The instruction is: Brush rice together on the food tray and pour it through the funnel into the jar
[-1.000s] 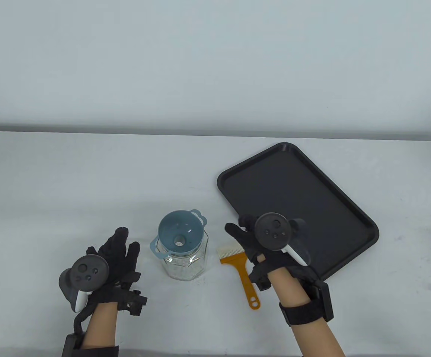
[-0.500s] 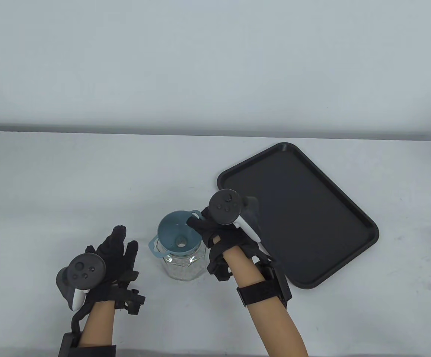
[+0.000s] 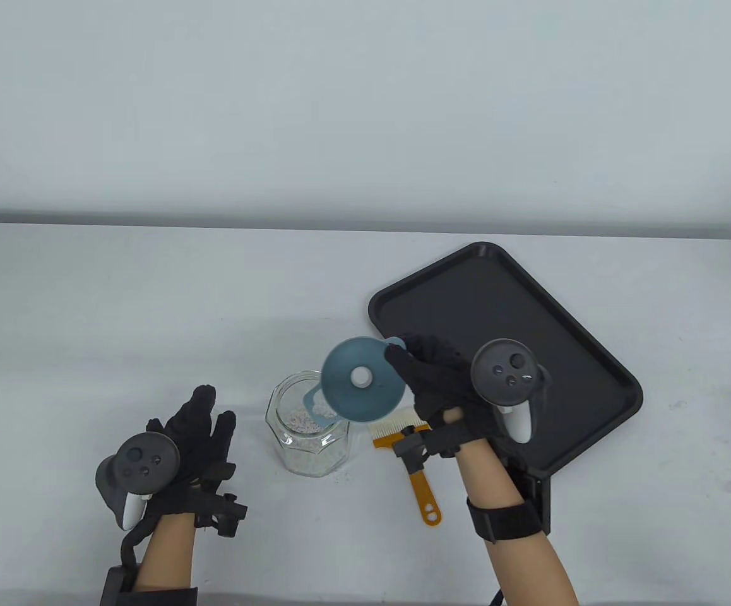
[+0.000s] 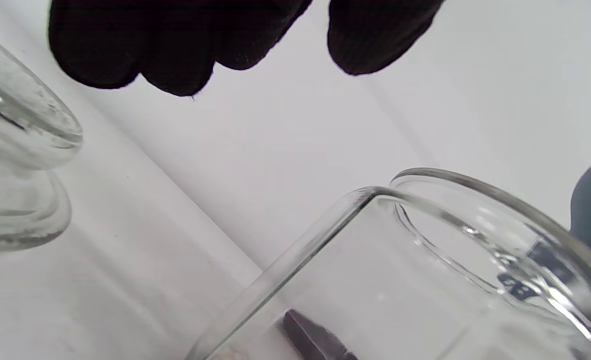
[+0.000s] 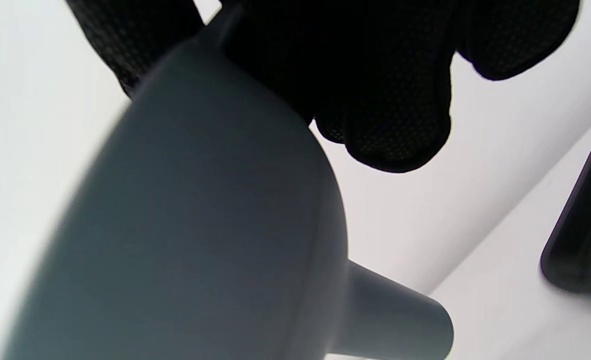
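My right hand (image 3: pixel 432 372) pinches the rim tab of the blue-grey funnel (image 3: pixel 361 386) and holds it in the air, up and to the right of the glass jar (image 3: pixel 305 442). The jar stands open on the table with rice (image 3: pixel 302 420) at its bottom. In the right wrist view the funnel (image 5: pixel 200 240) fills the frame, spout pointing right, under my gloved fingers (image 5: pixel 390 100). My left hand (image 3: pixel 204 420) lies with straight fingers on the table left of the jar, holding nothing. The black food tray (image 3: pixel 511 353) lies bare at the right. In the left wrist view the jar's rim (image 4: pixel 500 225) is close.
An orange-handled brush (image 3: pixel 413 464) with pale bristles lies on the table between the jar and the tray, partly under my right wrist. A second piece of clear glass (image 4: pixel 20 160) shows at the left edge of the left wrist view. A few grains lie beside the jar.
My right hand reached from the tray's edge to the funnel, gripped its tab and lifted it off the jar, up and to the right. The left hand stayed still.
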{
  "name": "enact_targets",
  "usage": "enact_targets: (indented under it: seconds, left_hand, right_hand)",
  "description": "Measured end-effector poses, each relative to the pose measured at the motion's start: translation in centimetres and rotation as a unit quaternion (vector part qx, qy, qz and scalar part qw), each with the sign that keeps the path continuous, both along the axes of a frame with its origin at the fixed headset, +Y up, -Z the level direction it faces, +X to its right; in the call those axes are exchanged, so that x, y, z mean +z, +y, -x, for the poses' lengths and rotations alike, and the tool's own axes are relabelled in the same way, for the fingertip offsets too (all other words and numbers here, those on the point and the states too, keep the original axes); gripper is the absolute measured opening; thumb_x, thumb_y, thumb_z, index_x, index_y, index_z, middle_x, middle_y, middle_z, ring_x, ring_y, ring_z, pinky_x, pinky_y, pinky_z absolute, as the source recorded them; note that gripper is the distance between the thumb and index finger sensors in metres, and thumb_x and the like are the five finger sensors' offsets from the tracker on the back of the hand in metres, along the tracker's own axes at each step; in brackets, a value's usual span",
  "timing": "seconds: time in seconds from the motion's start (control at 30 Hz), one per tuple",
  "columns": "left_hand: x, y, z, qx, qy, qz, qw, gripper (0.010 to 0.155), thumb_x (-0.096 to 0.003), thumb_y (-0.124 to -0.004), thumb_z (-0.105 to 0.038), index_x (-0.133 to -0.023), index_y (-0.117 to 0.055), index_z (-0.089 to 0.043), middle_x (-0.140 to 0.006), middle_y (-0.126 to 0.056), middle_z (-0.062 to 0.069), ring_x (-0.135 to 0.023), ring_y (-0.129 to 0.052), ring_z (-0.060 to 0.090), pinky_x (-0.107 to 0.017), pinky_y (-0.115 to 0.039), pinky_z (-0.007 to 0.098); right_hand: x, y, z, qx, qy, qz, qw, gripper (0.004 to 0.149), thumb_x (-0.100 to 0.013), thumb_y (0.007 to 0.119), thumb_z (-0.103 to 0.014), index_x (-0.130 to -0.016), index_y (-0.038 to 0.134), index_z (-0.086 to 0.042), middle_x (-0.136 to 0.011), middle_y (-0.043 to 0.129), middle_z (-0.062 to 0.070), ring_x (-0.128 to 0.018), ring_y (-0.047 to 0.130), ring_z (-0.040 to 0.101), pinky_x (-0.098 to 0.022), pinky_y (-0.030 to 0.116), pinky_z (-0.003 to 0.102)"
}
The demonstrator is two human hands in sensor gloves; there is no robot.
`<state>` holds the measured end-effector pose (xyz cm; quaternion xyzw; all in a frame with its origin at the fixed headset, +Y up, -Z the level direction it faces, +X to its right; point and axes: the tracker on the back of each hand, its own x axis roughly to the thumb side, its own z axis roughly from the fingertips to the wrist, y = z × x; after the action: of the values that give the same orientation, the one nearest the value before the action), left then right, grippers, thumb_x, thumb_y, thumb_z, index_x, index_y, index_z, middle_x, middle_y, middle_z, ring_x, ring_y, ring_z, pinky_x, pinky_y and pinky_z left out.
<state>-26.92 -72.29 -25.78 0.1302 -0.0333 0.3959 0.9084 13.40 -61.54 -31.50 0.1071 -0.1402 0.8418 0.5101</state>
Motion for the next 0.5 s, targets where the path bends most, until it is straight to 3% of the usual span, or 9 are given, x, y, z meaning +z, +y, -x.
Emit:
enact_targets:
  seconds: [0.23,0.5]
  left_hand:
    - [0.0,0.0,-0.1,-0.002,-0.005,-0.002,1.0,0.072,-0.0559,-0.064,-0.037,-0.108,-0.049,0.011,-0.098,-0.064,0.044,-0.081,-0.066,0.073,-0.053,-0.017,0.089]
    - [-0.2,-0.5,-0.6,-0.016,-0.011,0.005,1.0,0.072,-0.0559,-0.064,-0.037,-0.107,-0.049,0.011,-0.098,-0.064,0.045,-0.081,-0.066,0.073,-0.053,-0.017,0.089]
  right_hand:
    - [1.0,-4.3,-8.5,0.164,-0.157,-0.022,0.974,0.04,-0.049,0.076,-0.036,-0.072,0.081,-0.004,-0.082,0.078,0.025,-0.062,0.094,0.04,-0.051,0.062,0.066]
    - [0.9,-10.2,-13.5,0.149,-0.21,0.062,0.964,0.039,-0.049,0.075,-0.034,-0.076,0.077,-0.006,-0.084,0.076,0.025,-0.065,0.092,0.041,-0.052,0.061,0.066]
